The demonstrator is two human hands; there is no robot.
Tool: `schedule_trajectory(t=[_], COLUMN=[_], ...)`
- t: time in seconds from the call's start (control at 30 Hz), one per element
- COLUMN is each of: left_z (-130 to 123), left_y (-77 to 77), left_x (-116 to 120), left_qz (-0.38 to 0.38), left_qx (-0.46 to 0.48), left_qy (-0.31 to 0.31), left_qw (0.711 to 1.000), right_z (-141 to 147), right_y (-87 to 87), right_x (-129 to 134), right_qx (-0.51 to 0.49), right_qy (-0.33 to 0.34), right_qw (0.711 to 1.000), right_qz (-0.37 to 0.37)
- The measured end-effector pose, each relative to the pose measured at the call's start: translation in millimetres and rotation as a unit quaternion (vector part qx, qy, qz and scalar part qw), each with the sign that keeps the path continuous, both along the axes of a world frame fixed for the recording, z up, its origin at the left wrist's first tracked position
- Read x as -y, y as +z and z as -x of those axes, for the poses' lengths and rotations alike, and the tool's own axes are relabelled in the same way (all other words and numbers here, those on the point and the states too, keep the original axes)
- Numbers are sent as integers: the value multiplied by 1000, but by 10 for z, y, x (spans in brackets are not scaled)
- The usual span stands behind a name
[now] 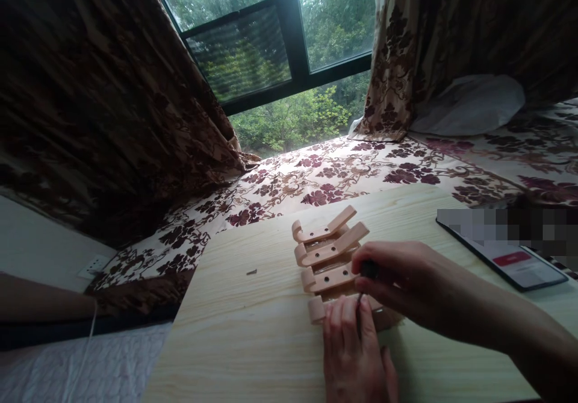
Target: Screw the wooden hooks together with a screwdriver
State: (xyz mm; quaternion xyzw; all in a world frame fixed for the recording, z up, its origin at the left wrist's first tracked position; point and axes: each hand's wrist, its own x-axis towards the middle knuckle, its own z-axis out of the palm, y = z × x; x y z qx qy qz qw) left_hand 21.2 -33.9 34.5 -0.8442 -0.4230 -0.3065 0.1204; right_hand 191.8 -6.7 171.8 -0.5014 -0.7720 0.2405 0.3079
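Note:
Several pale wooden hooks point(332, 250) lie side by side on the light wood tabletop, most showing dark screw heads. Beneath them is something in clear, shiny wrapping. My right hand point(397, 270) grips the dark handle of a screwdriver point(370, 268), whose thin shaft points down at the nearest hook point(316, 310). My left hand point(354, 349) is pressed over that nearest hook, its fingers closed around the shaft's lower end. The screwdriver's tip is hidden by these fingers. A small loose screw point(251, 271) lies to the left of the hooks.
A tablet or phone point(510, 258) with a lit screen lies at the table's right, partly blurred out. Beyond the tabletop point(235, 331) spreads floral fabric point(316, 177) below a window point(293, 41) with patterned curtains point(108, 78). A white bag-like bundle point(474, 105) sits at the back right.

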Motion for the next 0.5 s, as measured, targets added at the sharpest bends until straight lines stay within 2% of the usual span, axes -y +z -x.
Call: schedule_trajectory(t=[0.17, 0.3, 0.5], left_z=[-22, -9, -5], left_y=[-10, -12, 6], left_x=[25, 21, 18], left_qz=[13, 15, 14], left_qx=[7, 6, 8], left_qy=[10, 2, -4], left_qw=[1000, 1000, 1000], right_z=[6, 34, 28], right_y=[-76, -32, 36], right_x=[-20, -25, -11], right_qx=[7, 25, 8], right_qy=[-36, -60, 12], right_qw=[999, 997, 1000], right_qz=[-25, -29, -13])
